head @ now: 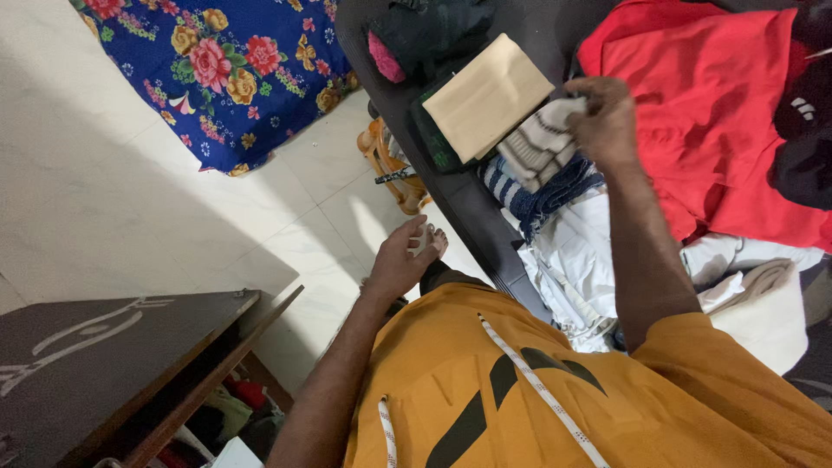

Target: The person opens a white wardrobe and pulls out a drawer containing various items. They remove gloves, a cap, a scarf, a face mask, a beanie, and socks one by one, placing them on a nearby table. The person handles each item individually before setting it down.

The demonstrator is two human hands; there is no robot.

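Your right hand [607, 117] is pinched closed on a folded striped cloth [539, 143], arm stretched out over the heap of clothes on the dark bed [472, 208]. The cloth lies beside a tan folded piece [487, 95] and a red garment [706, 113]. Your left hand [400, 260] hangs open, holding nothing, above the pale tiled floor [130, 199], near a floral blanket [225, 69].

My right hand [607, 117] hides my fingertips in the striped folded cloth [542, 143]. The beige cloth [487, 95] covers most of the dark green one [433, 139] beneath. The red garment [719, 113] runs off the top edge.
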